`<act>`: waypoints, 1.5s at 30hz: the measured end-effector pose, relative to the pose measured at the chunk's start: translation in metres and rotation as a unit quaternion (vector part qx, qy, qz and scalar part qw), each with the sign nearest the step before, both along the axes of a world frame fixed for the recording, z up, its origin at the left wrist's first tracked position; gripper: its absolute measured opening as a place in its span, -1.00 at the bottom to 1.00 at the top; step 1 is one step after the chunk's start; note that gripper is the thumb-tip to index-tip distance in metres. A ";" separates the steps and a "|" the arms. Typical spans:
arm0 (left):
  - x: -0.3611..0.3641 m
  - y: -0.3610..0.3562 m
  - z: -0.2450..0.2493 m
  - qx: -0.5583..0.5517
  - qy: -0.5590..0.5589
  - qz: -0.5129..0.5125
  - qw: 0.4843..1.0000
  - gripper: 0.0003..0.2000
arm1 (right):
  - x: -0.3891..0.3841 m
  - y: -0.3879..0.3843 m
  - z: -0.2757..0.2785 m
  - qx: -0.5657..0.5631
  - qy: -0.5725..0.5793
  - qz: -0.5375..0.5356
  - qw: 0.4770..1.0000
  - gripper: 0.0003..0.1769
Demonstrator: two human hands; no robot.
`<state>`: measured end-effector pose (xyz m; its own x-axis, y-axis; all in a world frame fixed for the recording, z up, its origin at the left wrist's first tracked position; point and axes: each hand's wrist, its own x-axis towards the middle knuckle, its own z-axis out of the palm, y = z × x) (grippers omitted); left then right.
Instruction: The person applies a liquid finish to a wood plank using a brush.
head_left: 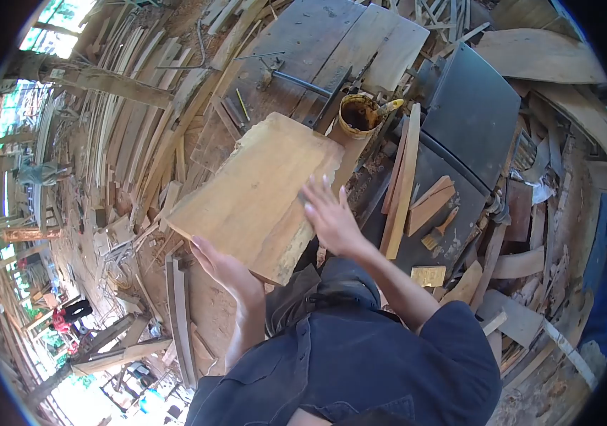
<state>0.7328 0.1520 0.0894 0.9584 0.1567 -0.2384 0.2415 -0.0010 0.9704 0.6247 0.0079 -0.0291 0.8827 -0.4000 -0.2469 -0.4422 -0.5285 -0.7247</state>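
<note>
A wide, pale wooden slab [254, 192] with rough bark-like edges is tilted in front of my body, its far end by the workbench. My left hand [225, 270] holds the slab's near left edge, with the fingers partly hidden under it. On the slab's right part lies my right hand [330, 214], its fingers spread and the palm down. Just beyond the slab's far right corner stands a stained bucket [359, 116] of dark brown stuff, with a yellow-handled brush [391, 106] across its rim.
A bar clamp [302, 82] lies on the wooden bench top [303, 35]. Right of me, a dark metal surface [470, 117] adjoins long wood strips [403, 184], a paint brush [440, 228] and a small yellow block [428, 276]. Stacked boards [133, 135] fill the left.
</note>
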 end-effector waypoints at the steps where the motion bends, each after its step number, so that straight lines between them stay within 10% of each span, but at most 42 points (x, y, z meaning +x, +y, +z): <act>1: 0.000 0.006 -0.005 -0.015 0.003 -0.007 1.000 -0.37 | 0.015 -0.011 -0.023 -0.017 0.041 -0.013 0.999 -0.37; 8: 0.007 0.015 -0.014 0.041 0.012 0.013 0.999 -0.31 | 0.089 -0.068 -0.125 0.031 0.167 -0.206 0.964 -0.26; 16: 0.017 0.015 -0.004 0.025 0.022 -0.011 0.999 -0.32 | 0.011 0.034 0.021 0.023 0.084 -0.066 0.994 -0.30; 22: 0.019 0.027 -0.018 0.027 -0.003 -0.032 0.999 -0.33 | 0.092 -0.071 -0.135 0.023 0.174 -0.170 0.970 -0.31; 32: 0.018 0.020 -0.012 -0.026 -0.007 -0.043 0.999 -0.36 | -0.007 0.039 0.026 -0.001 0.043 -0.004 0.999 -0.32; 38: 0.020 0.022 -0.016 -0.023 -0.001 -0.028 0.999 -0.38 | 0.093 -0.082 -0.129 0.035 0.145 -0.134 0.980 -0.34; 45: 0.024 -0.007 0.010 -0.031 -0.006 -0.044 0.999 -0.36 | 0.045 0.010 0.014 -0.035 0.039 0.020 0.998 -0.33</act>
<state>0.7572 0.1450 0.0990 0.9705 0.0578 -0.2339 0.2319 0.0390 0.9720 0.6700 0.0182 -0.0151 0.8771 -0.3841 -0.2882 -0.4738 -0.5946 -0.6495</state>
